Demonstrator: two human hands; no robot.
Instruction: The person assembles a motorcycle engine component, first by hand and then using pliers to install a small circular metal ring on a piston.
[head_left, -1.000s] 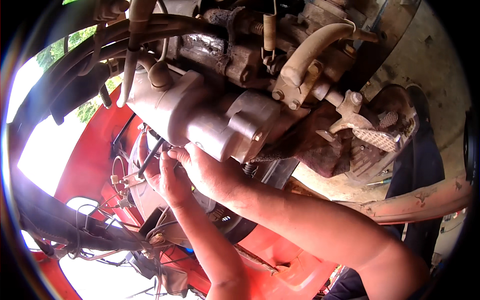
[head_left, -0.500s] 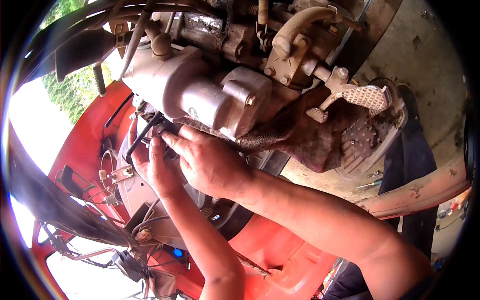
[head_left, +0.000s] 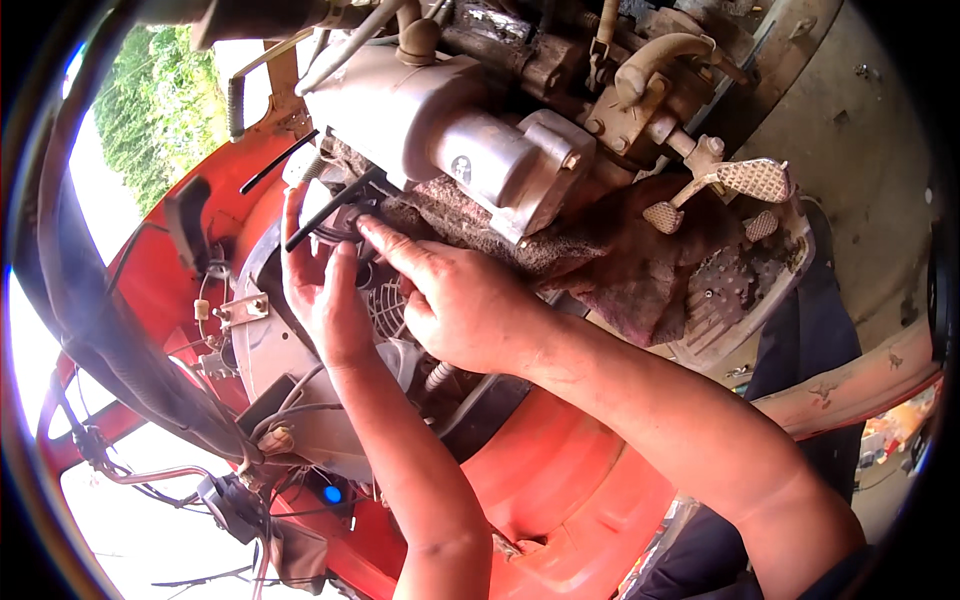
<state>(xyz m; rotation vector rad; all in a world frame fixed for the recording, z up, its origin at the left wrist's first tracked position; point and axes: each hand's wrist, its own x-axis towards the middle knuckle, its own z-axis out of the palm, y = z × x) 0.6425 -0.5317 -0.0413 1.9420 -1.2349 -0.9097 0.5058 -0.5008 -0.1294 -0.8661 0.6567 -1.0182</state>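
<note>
My left hand (head_left: 328, 305) is raised, its fingers and thumb curled around a dark round metal part (head_left: 338, 222). A straight black bar (head_left: 330, 212) crosses in front of this part; whether the two are joined I cannot tell. My right hand (head_left: 465, 300) reaches in from the right, index finger stretched out with its tip against the round part and the other fingers bent under. Just above both hands is a silver cylindrical engine housing (head_left: 485, 155). A dirty brown cloth (head_left: 590, 245) lies below that housing, close to my right hand.
Foot pedals (head_left: 750, 180) stick out at the right above a worn footplate (head_left: 735, 295). Red bodywork (head_left: 570, 490) lies under my forearms. Thick black hoses and cables (head_left: 130, 360) run along the left, near a bracket (head_left: 243, 310). A round grille (head_left: 388, 305) sits behind my hands.
The view has shifted, so the engine housing and pedals appear farther right. My hands stay at the round part, which now shows more clearly, and my right index finger is straighter.
</note>
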